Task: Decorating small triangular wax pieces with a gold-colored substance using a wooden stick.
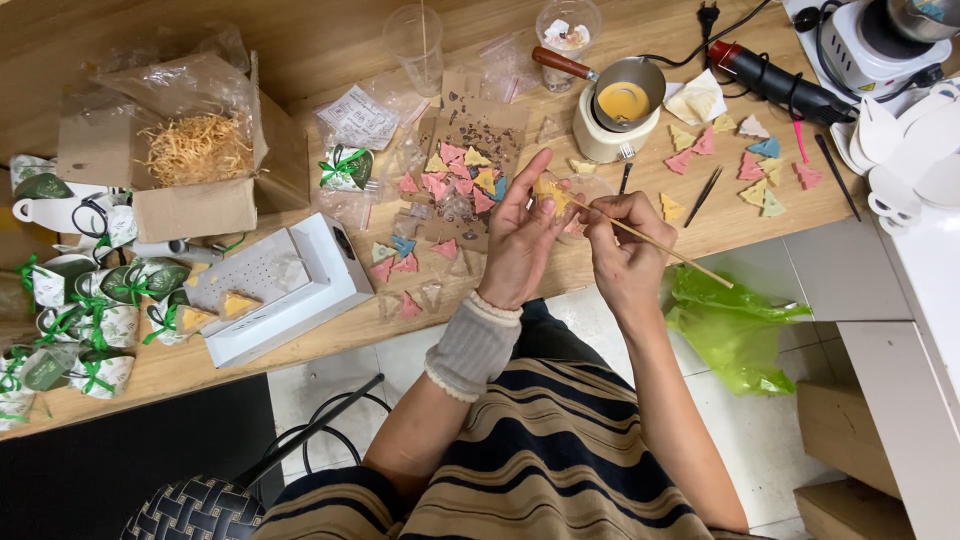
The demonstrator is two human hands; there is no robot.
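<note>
My left hand (518, 240) holds a small yellow triangular piece (551, 194) between its fingertips, just above the wooden table's front edge. My right hand (625, 245) grips a thin wooden stick (660, 243) whose tip touches that yellow piece. Several pink, yellow and blue triangles (462, 178) lie on a brown card behind my left hand. More coloured triangles (748, 160) are spread to the right of my right hand.
A small white melting pot with yellow liquid (620, 108) stands behind my hands. A white tray (280, 285) and a cardboard box of straw (195, 150) sit at left, with wrapped green-ribboned packets (90, 320). A green plastic bag (735, 330) hangs at right.
</note>
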